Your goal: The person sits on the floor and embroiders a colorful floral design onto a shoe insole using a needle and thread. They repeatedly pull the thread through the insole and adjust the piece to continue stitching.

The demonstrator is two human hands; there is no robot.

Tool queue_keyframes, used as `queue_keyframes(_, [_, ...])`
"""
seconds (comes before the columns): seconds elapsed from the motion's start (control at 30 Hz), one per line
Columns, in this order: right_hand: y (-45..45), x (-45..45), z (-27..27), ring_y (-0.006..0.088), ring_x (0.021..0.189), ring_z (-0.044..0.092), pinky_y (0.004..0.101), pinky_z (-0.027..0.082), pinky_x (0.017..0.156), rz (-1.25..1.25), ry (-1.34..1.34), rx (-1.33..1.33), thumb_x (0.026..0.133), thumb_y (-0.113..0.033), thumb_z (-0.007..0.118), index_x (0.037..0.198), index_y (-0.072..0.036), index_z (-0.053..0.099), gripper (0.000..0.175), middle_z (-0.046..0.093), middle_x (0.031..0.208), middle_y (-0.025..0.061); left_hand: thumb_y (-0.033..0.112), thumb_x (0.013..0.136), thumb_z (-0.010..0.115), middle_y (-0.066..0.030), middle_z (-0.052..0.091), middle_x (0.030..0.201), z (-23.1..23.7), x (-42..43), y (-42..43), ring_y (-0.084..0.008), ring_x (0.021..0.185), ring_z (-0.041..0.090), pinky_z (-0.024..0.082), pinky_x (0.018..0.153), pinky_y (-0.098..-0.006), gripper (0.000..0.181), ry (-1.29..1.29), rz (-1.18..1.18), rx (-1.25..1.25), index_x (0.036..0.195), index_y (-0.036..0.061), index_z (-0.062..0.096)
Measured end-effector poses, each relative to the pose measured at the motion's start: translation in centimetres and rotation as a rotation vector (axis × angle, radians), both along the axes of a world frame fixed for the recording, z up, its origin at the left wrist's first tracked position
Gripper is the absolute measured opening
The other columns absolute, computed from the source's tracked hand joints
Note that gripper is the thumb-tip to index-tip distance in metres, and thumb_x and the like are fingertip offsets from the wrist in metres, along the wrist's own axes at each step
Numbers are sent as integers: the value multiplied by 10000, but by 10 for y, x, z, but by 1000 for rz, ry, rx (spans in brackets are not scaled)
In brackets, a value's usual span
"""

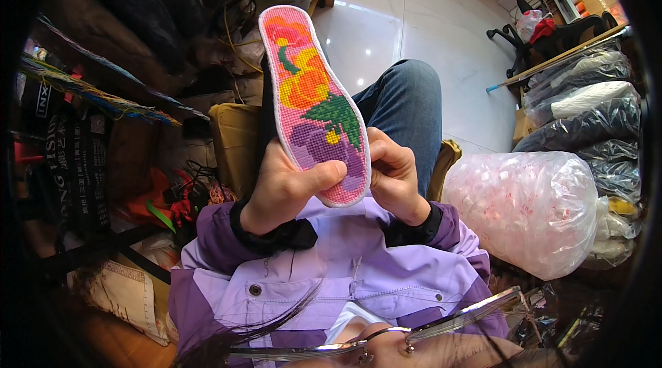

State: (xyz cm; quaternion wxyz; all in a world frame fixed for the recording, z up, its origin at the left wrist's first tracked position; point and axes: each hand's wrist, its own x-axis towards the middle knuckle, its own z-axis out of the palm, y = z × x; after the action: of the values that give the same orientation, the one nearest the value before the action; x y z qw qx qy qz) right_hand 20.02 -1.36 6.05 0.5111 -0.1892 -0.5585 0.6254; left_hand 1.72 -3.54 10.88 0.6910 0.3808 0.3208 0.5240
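My left hand [289, 182] grips the heel end of a cross-stitched insole [315, 94]. Its thumb presses on the top face, and the other fingers are hidden behind. The insole stands tilted up before me, with white edging, a pink ground, orange, yellow and purple flowers and green leaves. At its lower right edge is my right hand [395, 176], fingers curled and bunched against the white edging. Whether those fingertips pinch the edge or some small thing cannot be seen; no needle or thread shows clearly.
On the right sit a stuffed clear plastic bag [522, 207] and plastic-wrapped bundles [584, 94]. Braided multicoloured threads [103, 91] hang on the left, above a black bag with printing [77, 171]. A wheeled office chair [558, 37] stands on the tiled floor [372, 21].
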Motion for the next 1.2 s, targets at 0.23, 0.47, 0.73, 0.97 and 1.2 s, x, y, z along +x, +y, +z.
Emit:
queue_keyframes(0.23, [-1,-4,-3,98,799,489,229,401,718,-3,40,-8,874,-40,704,914,-18,646,73,535,874,9,32,833,666,-37,656,988,0,1,0,-104,873,622,517,793,-260,257,4,-11,-2,1081,-15,619])
queue_keyframes(0.47, [0,-4,-3,98,785,477,228,392,702,-5,34,0,874,-42,704,912,-21,652,68,528,869,6,41,830,663,-36,658,980,-1,1,0,-104,853,621,515,782,-259,248,-23,-3,-19,1069,-14,626])
queue_keyframes(0.73, [0,-2,1,104,771,479,226,392,684,-61,-31,48,843,-6,718,871,-8,659,65,520,858,13,58,834,661,-34,667,941,-3,1,2,-95,814,618,515,748,-247,214,-4,-23,-50,1033,-19,646])
queue_keyframes(0.97, [-1,-1,5,106,778,492,227,402,690,-74,-71,66,838,17,715,863,-2,655,68,521,865,15,72,836,666,-30,667,928,-5,1,2,-92,798,618,513,728,-239,210,3,-24,-68,1025,-18,653])
queue_keyframes(1.2, [0,-3,-1,100,788,488,222,401,704,-31,-14,28,869,3,692,897,-8,642,58,517,878,14,87,818,683,-31,653,967,-6,2,3,-96,839,612,508,755,-245,278,-47,-27,-23,1073,-10,627])
